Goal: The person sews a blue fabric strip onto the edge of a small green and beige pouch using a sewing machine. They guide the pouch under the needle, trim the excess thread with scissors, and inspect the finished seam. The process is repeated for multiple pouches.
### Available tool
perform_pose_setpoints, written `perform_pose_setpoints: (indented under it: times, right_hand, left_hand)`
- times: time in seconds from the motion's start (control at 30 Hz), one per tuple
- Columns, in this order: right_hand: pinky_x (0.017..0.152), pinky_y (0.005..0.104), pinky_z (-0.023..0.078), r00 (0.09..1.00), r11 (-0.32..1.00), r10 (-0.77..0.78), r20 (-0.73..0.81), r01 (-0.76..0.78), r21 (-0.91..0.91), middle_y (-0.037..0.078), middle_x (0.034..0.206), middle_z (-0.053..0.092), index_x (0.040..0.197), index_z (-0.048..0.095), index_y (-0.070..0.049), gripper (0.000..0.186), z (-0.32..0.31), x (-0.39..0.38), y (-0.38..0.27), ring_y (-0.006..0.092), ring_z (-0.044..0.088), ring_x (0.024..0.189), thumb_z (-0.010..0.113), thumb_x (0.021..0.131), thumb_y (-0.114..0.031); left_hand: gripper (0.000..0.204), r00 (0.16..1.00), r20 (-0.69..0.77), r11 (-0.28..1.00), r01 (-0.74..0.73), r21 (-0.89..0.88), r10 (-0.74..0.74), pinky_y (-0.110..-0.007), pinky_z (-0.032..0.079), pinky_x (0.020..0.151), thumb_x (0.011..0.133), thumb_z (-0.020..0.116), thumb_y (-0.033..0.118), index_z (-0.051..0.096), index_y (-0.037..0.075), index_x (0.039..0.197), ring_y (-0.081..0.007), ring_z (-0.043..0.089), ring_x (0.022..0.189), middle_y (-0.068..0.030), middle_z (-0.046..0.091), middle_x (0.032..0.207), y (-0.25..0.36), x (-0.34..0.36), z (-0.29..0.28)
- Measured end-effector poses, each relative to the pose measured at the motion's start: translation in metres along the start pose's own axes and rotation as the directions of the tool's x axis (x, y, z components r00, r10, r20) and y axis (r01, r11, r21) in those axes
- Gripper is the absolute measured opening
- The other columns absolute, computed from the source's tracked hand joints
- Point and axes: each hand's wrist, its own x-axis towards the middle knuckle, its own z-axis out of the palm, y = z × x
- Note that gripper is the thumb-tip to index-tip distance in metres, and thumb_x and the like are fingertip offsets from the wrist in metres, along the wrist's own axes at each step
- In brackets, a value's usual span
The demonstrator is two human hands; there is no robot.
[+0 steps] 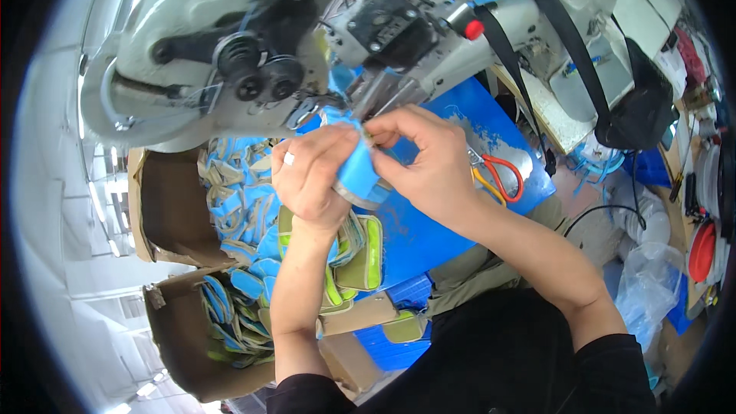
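Just below the sewing machine point(192, 27), a blue fabric piece point(358, 172) is held under the curled fingers of the left hand point(313, 172); the right hand point(429, 157) seems to pinch its upper edge, fingertips partly hidden. Scissors point(512, 178) lie below the machine's right side; a cardboard box point(170, 211) stands below its left, beside heaped fabric pieces point(239, 195).

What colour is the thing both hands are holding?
The held piece is mostly bright blue; it shows best in the head view.
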Motion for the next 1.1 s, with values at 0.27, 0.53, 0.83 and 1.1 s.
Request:
perform_pose_setpoints:
  times: [0.27, 0.53, 0.83, 1.1]
  right_hand:
    - [0.067, 0.0364, 0.056, 0.995, 0.992, -0.091, -0.031, 0.088, -0.087, 0.009, 0.088, 0.067, 0.093, 0.068, -0.006, 0.021, 0.005, -0.015, 0.018, 0.0263, 0.071, 0.080, 0.082, 0.079, -0.009]
    - [0.066, 0.0350, 0.055, 0.997, 0.994, -0.080, -0.003, 0.080, -0.079, 0.009, 0.085, 0.067, 0.093, 0.068, -0.006, 0.021, 0.002, -0.010, 0.015, 0.0259, 0.071, 0.077, 0.081, 0.076, -0.003]
    - [0.068, 0.0299, 0.056, 0.996, 0.995, 0.092, -0.018, -0.091, 0.039, 0.009, 0.084, 0.072, 0.092, 0.071, -0.003, 0.018, 0.004, -0.012, 0.010, 0.0184, 0.072, 0.076, 0.076, 0.076, 0.004]
    - [0.069, 0.0295, 0.056, 0.978, 0.972, 0.209, -0.002, -0.208, 0.113, 0.009, 0.085, 0.074, 0.093, 0.071, 0.000, 0.016, 0.003, -0.001, -0.006, 0.0172, 0.073, 0.077, 0.074, 0.078, 0.003]
  left_hand:
    - [0.031, 0.923, 0.005, 0.859, 0.361, -0.364, -0.386, -0.031, 0.053, 0.088, 0.080, 0.080, 0.001, 0.067, -0.004, 0.108, -0.0182, 0.069, 0.094, -0.0135, 0.073, 0.105, 0.004, -0.019, -0.003]
    - [0.028, 0.996, 0.016, 0.993, -0.083, -0.085, 0.085, -0.033, 0.051, 0.072, 0.072, 0.086, 0.014, 0.073, 0.004, 0.095, -0.0252, 0.073, 0.084, -0.0101, 0.075, 0.093, 0.008, -0.001, -0.004]
    - [0.027, 0.988, 0.089, 0.991, -0.130, 0.020, 0.128, -0.031, 0.044, 0.076, 0.069, 0.078, 0.014, 0.077, 0.010, 0.096, -0.0180, 0.072, 0.088, -0.0013, 0.075, 0.099, 0.010, 0.001, -0.009]
    - [0.025, 0.994, 0.083, 0.997, -0.067, 0.033, 0.065, -0.031, 0.041, 0.081, 0.069, 0.078, 0.014, 0.077, 0.012, 0.094, -0.0169, 0.072, 0.086, 0.0000, 0.076, 0.099, 0.006, 0.006, -0.006]
